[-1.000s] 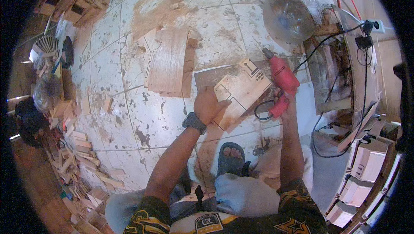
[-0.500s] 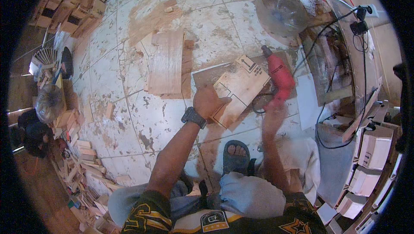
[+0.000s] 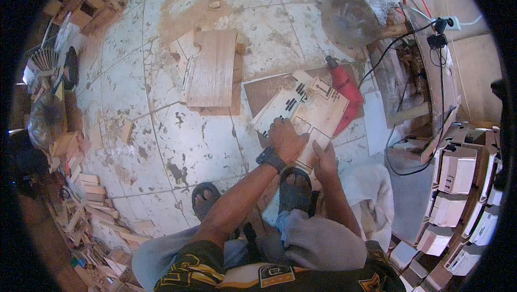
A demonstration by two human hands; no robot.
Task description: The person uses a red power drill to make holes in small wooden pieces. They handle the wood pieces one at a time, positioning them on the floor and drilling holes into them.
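My right hand [image 3: 325, 163] grips the near end of a light wooden panel [image 3: 327, 113], its thumb on the top face and the other fingers hidden. My left hand [image 3: 290, 140], with a dark watch at the wrist, is closed at a pale panel with black print [image 3: 284, 103]; its fingers curl over that panel's near part. The two panels lie overlapped above a dark brown board [image 3: 262, 92] on the floor. A red power drill [image 3: 346, 92] rests along the right side of the panels, touched by neither hand.
A flat wooden board [image 3: 211, 71] lies on the tiled floor [image 3: 177, 141] ahead. Wood offcuts [image 3: 97, 195] are heaped at left. Farther right are a clear round plastic bag [image 3: 350, 17], a black cable [image 3: 389, 157] and stacked wooden boxes [image 3: 455, 171]. My sandalled feet [image 3: 295, 187] are close by.
My right hand has let go of the red drill and moved onto the panel's near end. My left hand has shifted right and nearer. The printed pale panel now shows separately beside the other.
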